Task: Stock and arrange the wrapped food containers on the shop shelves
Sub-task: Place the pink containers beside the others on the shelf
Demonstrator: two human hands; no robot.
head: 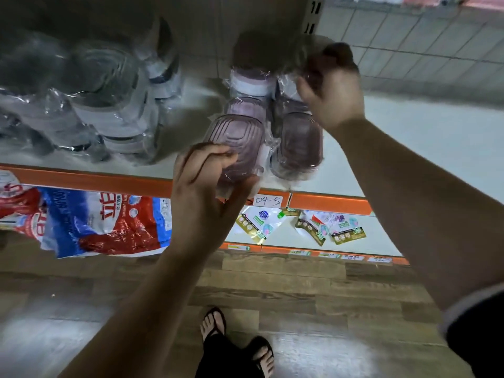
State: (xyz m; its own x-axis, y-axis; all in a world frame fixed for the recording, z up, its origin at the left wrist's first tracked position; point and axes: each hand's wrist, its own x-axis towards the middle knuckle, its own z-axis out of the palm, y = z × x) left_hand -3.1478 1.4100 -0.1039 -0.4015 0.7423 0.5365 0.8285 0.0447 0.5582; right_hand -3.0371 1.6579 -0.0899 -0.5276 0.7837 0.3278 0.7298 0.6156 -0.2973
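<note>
Several pink wrapped food containers stand on the white shelf (381, 148) with an orange front edge. My left hand (203, 192) grips the front left pink container (236, 143) at the shelf's edge, fingers over its lid and thumb underneath. Beside it on the right stands another pink container (298, 148). My right hand (331, 91) reaches further back and holds a wrapped pink container (311, 66) above the rear stack (252, 80). Grey wrapped containers (109, 105) fill the left part of the same shelf.
A lower shelf holds red and blue detergent bags (95, 222) on the left and small green and gold sachets (313, 225) on the right. A tiled wall (422, 42) lies to the right. Below is a wooden floor (272, 282) with my sandalled feet (237, 342).
</note>
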